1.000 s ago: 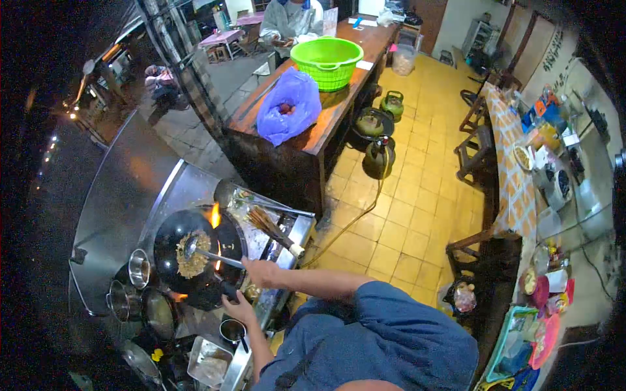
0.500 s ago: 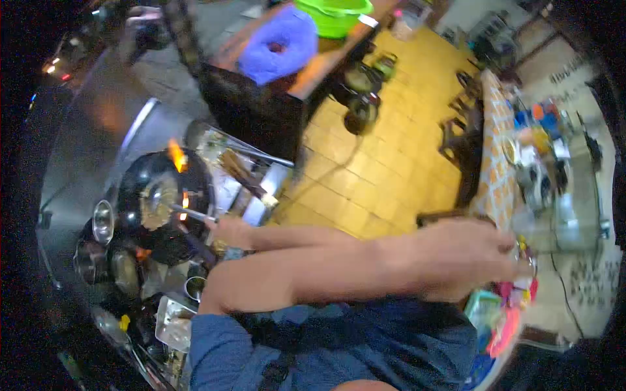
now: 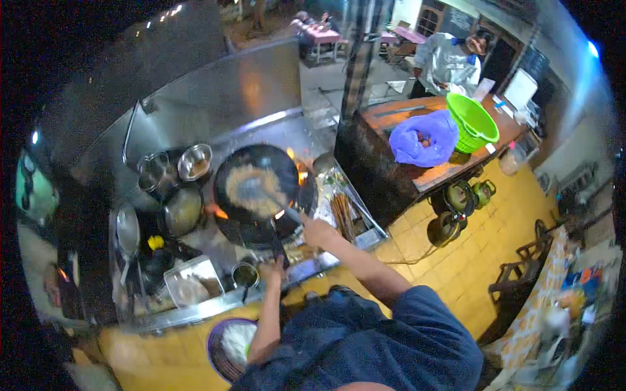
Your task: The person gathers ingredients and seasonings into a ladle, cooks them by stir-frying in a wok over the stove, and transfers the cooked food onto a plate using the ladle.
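Fingers (image 3: 271, 267) grip wok handle (image 3: 279, 249), ladle (image 3: 291, 212); steel counter (image 3: 173, 318), yellow floor (image 3: 479, 225).

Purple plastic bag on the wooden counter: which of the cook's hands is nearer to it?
Right. The right hand, holding the ladle, is apart from the bag, beside the wok; the left hand, on the wok handle, is farther away.

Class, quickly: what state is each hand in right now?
Left hand: closed, holding the wok handle.
Right hand: closed, holding the ladle.
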The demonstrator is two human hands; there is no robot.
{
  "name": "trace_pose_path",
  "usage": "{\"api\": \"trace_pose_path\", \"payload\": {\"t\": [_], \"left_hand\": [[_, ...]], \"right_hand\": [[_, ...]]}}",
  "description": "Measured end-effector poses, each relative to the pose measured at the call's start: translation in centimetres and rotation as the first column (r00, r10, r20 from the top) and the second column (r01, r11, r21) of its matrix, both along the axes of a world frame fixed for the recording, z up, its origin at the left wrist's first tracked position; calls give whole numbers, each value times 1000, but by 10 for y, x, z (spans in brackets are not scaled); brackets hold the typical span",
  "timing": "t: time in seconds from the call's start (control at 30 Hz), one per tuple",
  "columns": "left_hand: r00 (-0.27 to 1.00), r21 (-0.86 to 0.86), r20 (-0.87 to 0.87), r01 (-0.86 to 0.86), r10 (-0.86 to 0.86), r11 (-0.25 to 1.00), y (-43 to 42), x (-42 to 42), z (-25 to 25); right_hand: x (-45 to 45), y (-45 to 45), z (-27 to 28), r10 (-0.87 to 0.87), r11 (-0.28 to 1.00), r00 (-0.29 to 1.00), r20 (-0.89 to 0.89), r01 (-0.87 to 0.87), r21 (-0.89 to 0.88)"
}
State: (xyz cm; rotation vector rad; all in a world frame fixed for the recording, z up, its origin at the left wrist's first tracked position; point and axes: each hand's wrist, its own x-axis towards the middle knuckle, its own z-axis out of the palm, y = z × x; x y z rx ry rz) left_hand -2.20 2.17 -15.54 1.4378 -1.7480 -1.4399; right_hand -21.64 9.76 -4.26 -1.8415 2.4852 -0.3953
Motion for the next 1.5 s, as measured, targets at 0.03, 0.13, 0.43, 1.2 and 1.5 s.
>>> {"api": "trace_pose_path", "payload": {"t": [0.03, 0.13, 0.43, 1.2, 1.5], "left_hand": [[976, 242, -217, 72, -19, 968, 5, -4, 11], [991, 362, -48, 131, -121, 923, 8, -10, 51], [896, 694, -408, 181, 173, 697, -1, -41, 91], [857, 689, -444, 139, 262, 712, 50, -49, 103], [966, 330, -258, 115, -28, 937, 31, -42, 44]], "right_hand": [[12, 5, -6, -9, 1000, 976, -218, 6, -17], [44, 20, 8, 143, 978, 814, -563, -202, -44], [-10, -9, 20, 18, 909, 977, 211, -103, 403], [-34, 54, 77, -64, 922, 987, 145, 3, 388], [-38, 58, 92, 20, 998, 900, 435, 6, -58]]}}
